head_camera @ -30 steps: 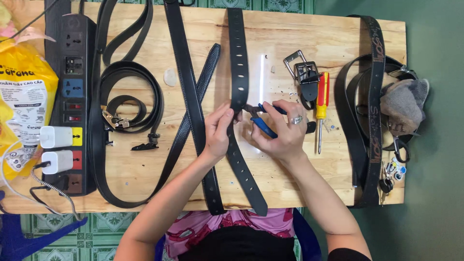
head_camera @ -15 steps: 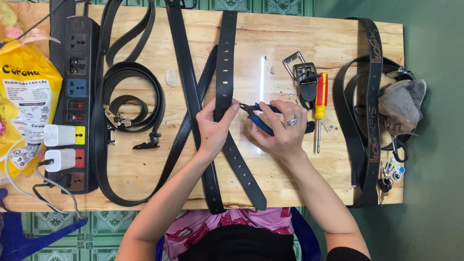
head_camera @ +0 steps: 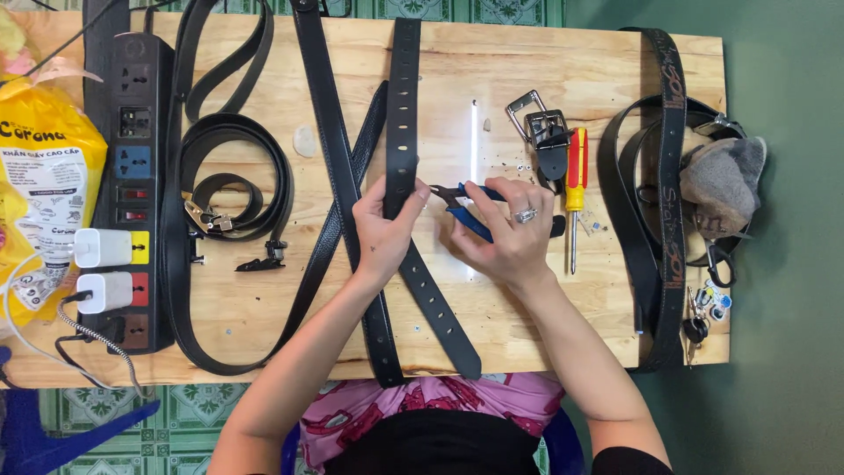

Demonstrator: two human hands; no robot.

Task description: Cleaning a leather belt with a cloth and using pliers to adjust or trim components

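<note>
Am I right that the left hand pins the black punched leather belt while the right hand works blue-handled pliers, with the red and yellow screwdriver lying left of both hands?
Not quite. In the head view the red and yellow screwdriver lies to the right of both hands, beside the metal buckles. The rest holds: the left hand pins the black punched leather belt and the right hand works the blue-handled pliers.

Belt (head_camera: 402, 105) slid up, perhaps straighter.
</note>
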